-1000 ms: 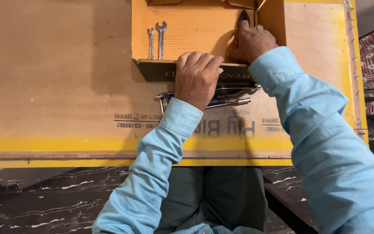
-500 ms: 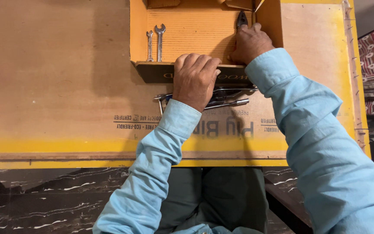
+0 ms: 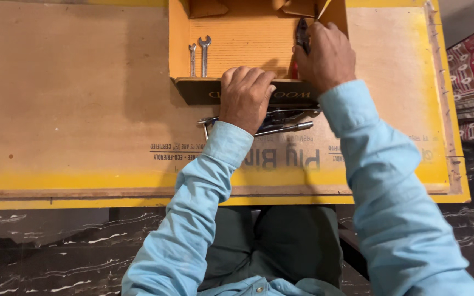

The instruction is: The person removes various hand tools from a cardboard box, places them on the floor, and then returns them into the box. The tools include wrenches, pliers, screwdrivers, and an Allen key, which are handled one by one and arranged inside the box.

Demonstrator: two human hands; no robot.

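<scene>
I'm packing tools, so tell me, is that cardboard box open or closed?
Open. The cardboard box has its flaps folded back, and two small wrenches lie on its bare floor.

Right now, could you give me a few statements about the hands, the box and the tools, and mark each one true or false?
1. The right hand holds dark pliers inside the cardboard box. True.
2. The left hand is lifting a hammer off the board. False: it rests on the box's front flap, with no hammer in sight.
3. Two small wrenches lie side by side in the box. True.
4. The wrenches lie under the right hand. False: they lie at the box's left side, apart from both hands.
5. More metal tools lie on the plywood board just outside the flap. True.
</scene>
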